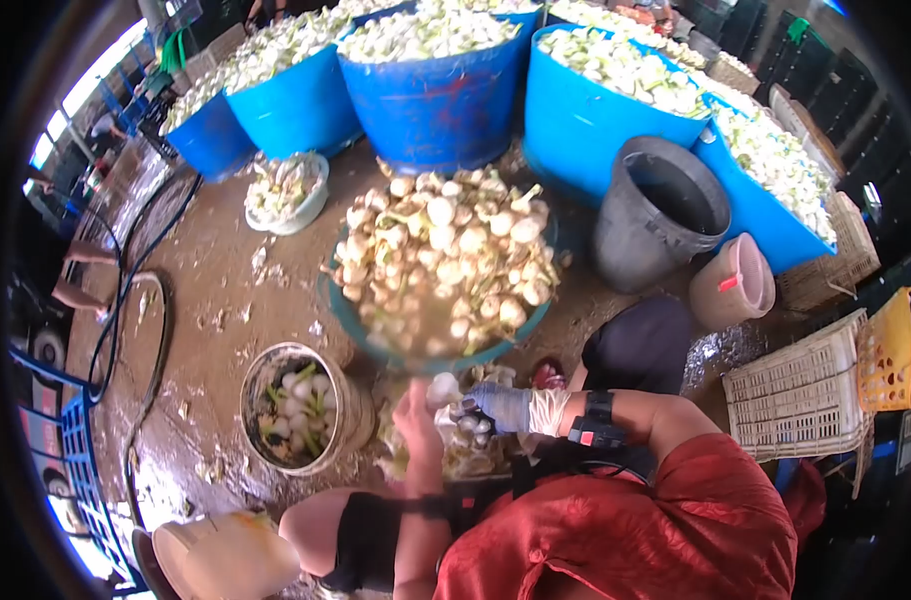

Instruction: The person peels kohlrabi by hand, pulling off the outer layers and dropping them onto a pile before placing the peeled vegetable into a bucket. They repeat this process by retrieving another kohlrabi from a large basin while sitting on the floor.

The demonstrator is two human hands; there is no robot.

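My left hand (416, 424), bare, has its fingers closed on a pale white bulb (442, 388) in front of my lap. My right hand (500, 406), in a grey glove with white bands at the wrist, is closed close beside the bulb. Something dark shows at its fingers, too small to name. Beneath both hands lie pale peelings (465, 455). Just beyond, a wide green tub (340, 310) holds heaped, brownish unpeeled bulbs (450, 240) and murky water. At the left, a round bucket (353, 410) contains cleaner white bulbs with green stems.
Large blue tubs (430, 110) full of pale bulbs or trimmings line the back. A small basin (300, 215) of scraps sits left. At right are a black bucket (615, 235), a pinkish bucket (720, 300) and a white crate (800, 390). Hoses (155, 370) cross the wet floor.
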